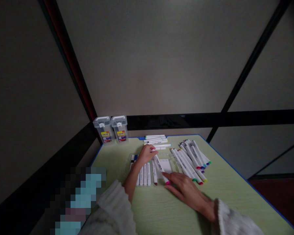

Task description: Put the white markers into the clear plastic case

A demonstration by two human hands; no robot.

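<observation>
A white marker with a pink end (159,165) slants over a clear plastic tray (172,167). My right hand (186,189) pinches its near, pink end between thumb and fingers. At its far end, my left hand (147,154) has thumb and fingertips closed on the marker. Several white markers (145,174) stand side by side in the left part of the tray, partly covered by my left hand and wrist. One marker with a dark red end (155,176) lies just left of the held one. A white card (164,164) shows in the tray's right part.
Loose markers with coloured ends (186,163) lie in a pile to the right. More markers (156,138) lie crosswise at the back. Two clear lidded boxes (122,130) stand at the back left corner. A wall (156,65) rises behind the green table (156,209).
</observation>
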